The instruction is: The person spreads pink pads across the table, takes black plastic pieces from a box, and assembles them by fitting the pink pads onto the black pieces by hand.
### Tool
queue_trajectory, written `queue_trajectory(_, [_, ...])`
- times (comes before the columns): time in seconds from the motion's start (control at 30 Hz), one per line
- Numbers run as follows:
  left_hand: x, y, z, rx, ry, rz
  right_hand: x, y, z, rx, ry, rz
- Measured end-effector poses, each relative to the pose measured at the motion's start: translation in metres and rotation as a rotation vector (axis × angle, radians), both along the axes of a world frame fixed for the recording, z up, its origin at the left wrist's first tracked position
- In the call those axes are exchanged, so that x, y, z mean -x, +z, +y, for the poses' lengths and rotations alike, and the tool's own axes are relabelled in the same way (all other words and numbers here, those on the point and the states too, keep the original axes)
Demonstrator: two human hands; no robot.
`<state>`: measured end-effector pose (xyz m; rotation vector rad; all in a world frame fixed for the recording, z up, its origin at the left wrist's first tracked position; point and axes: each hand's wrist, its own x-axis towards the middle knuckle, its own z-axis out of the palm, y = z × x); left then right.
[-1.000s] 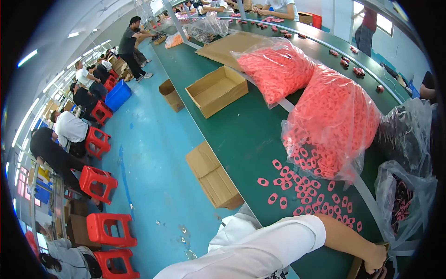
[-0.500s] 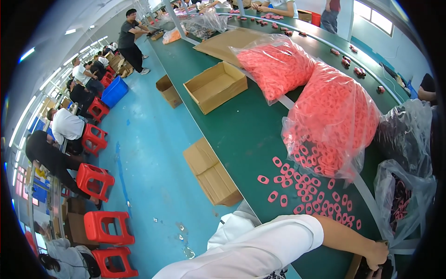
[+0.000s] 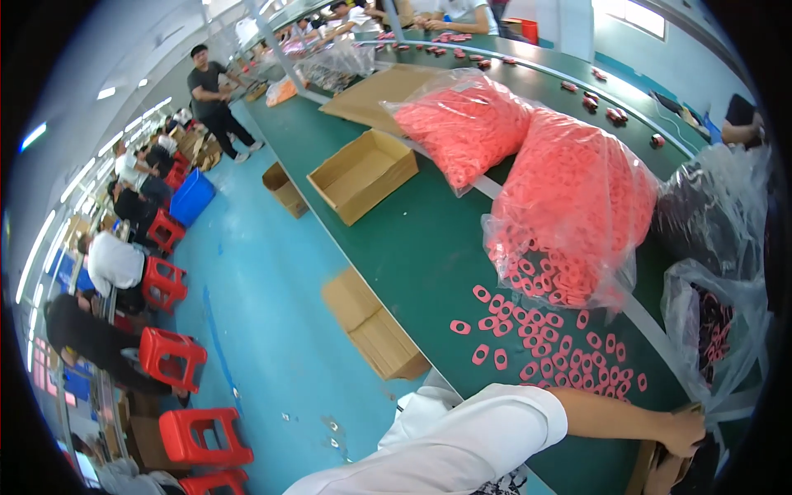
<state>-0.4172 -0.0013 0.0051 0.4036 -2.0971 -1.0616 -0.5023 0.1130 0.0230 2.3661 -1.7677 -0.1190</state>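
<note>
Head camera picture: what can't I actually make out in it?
Head view, what the bare left hand holds, if anything: its own fingers hide it.
Head view, the bare right hand: mostly cut off by the lower edge.
Head view, inside the brown cardboard box: hidden by the hands and lower edge.
Head view, what fills the upper crumpled clear plastic bag: obscured by creased plastic.

Open passage follows the green tabletop (image 3: 412,256) between the open cardboard box (image 3: 363,177) and the scattered pink pieces (image 3: 546,334), which lie low. Two bulging bags of pink pieces (image 3: 577,198) block the way beyond. Clear bags with dark contents (image 3: 714,219) crowd the left hand (image 3: 683,431), whose sleeved arm (image 3: 511,419) bars the near end.
</note>
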Motion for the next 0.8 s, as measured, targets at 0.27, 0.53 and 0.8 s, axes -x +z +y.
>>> queue_trajectory(0.27, [-0.011, -0.002, -0.019, -0.070, 0.042, 0.143, 0.010, -0.024, -0.020, -0.023, -0.404, -0.351])
queue_trajectory(0.53, [-0.021, 0.026, -0.037, -1.074, -0.273, 0.254, 0.061, -0.066, -0.036, 0.296, -0.242, -0.814])
queue_trajectory(0.8, [-0.031, 0.017, -0.021, -1.760, -0.101, 0.561, 0.007, -0.016, -0.037, -0.214, -0.716, -2.473])
